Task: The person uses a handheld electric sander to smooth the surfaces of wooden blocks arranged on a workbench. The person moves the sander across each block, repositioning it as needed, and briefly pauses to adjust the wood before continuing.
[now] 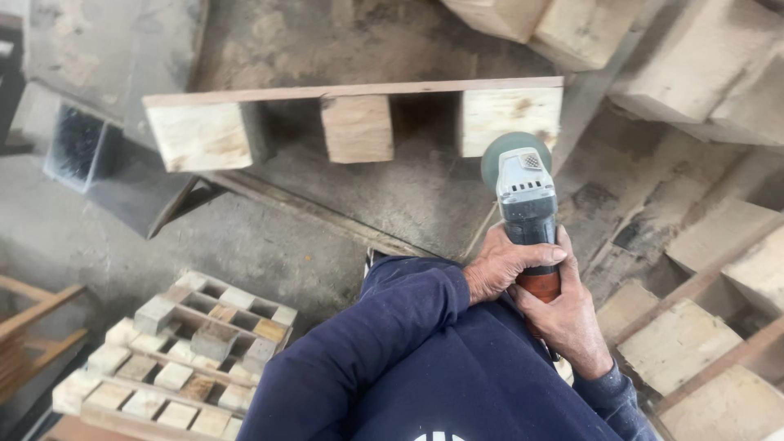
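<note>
Right of centre in the frame, both hands close around a grinder [527, 214], its long axis running almost straight up the picture, away from the person's body. The left hand [505, 269] wraps over the upper part of the body, fingers curled across it; the right hand [565, 314] clasps the orange rear end from below and to the right. Both grips are clenched on the tool. The left hand sits nearer the head.

The grinder's round guard, grey-green, lies at the far tip, just under the right block [508, 121] of a pallet piece [351, 88] standing on edge. Whether the disc touches the wood I cannot tell; it looks just beside the block's lower right corner. Two more blocks sit under the same plank, toward the upper left.

At lower left, a stack of pallets [188, 359] rests on the floor [98, 237]. More blocks and planks [702, 327] crowd the right edge.
</note>
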